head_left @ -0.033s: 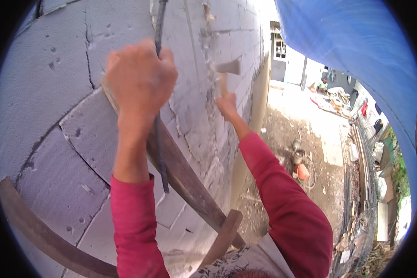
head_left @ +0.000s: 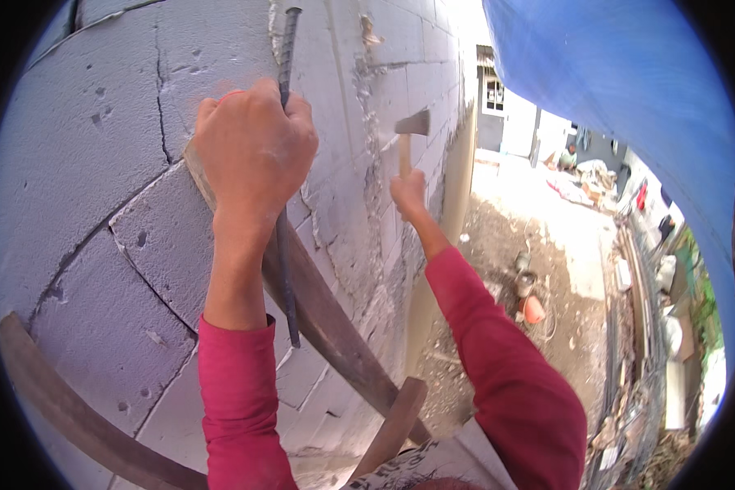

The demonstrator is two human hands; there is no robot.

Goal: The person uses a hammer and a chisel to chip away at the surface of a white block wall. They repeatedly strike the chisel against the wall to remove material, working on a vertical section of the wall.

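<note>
My left hand (head_left: 255, 159) is closed round a long ribbed steel bar (head_left: 288, 49), held upright in front of the pale block wall (head_left: 94, 171); whether the bar touches the wall I cannot tell. A sliver of something red shows behind that fist. Farther right, my right hand (head_left: 408, 192) grips the wooden handle of a hatchet (head_left: 413, 122), its metal head raised beside a rough vertical seam in the blocks. A wooden beam (head_left: 327, 327) runs diagonally beneath the bar, partly hidden by my left arm.
More timbers (head_left: 90, 420) lie low along the wall. A blue tarp (head_left: 621, 65) hangs upper right. Far below is a dirt yard (head_left: 498, 237) with an orange container (head_left: 533, 309), piled long materials (head_left: 637, 327) at the right, and a person (head_left: 569, 155) crouched among bundles.
My right hand and the hatchet have shifted slightly right, the hand also lower. My left hand and the bar sit slightly farther right in view; the bar's top end now shows.
</note>
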